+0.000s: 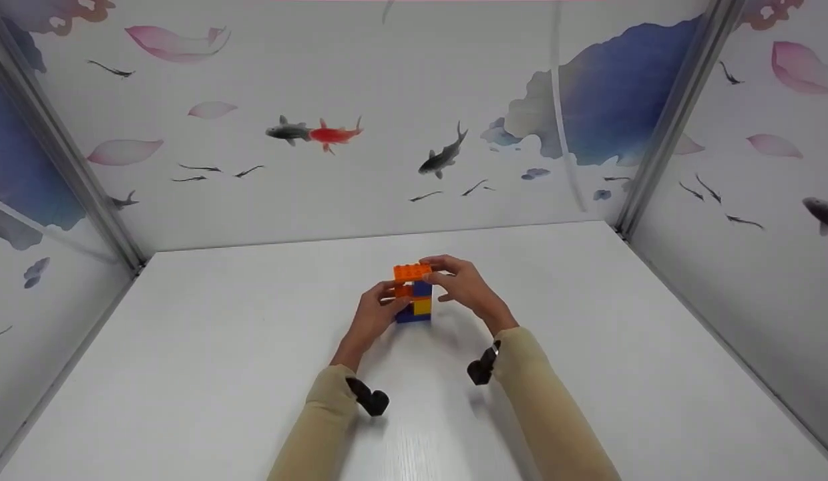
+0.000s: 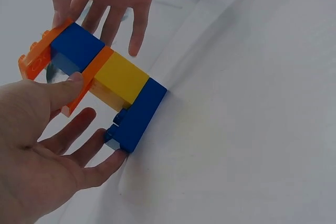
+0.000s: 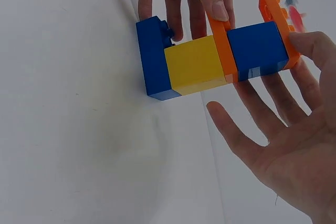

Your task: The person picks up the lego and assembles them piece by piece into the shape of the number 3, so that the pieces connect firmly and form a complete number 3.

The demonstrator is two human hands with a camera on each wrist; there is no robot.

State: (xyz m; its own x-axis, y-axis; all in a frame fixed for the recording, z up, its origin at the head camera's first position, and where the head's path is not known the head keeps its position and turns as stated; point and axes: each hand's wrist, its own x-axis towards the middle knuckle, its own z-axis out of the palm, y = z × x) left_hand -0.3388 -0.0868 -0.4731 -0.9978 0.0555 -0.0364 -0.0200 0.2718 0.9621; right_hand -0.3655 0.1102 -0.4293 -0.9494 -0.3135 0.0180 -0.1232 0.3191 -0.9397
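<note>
A stack of toy building bricks stands upright on the table. At its base is a long blue brick (image 3: 152, 61), with a yellow brick (image 3: 194, 65) on one end. Over the yellow one lies a flat orange brick (image 3: 224, 51), then a square blue brick (image 2: 77, 49), and a studded orange brick (image 1: 411, 272) on top. My left hand (image 1: 374, 314) holds the stack from the left, thumb on the middle orange brick and other fingers behind. From the right, my right hand (image 1: 464, 284) pinches the top orange brick by its edge, its lower fingers spread beside the stack.
The white table (image 1: 220, 374) spreads around the stack. White panels printed with fish and petals form a back wall (image 1: 387, 200) and side walls. A black wrist camera (image 1: 370, 399) sits on the left sleeve, another black device (image 1: 481, 367) on the right.
</note>
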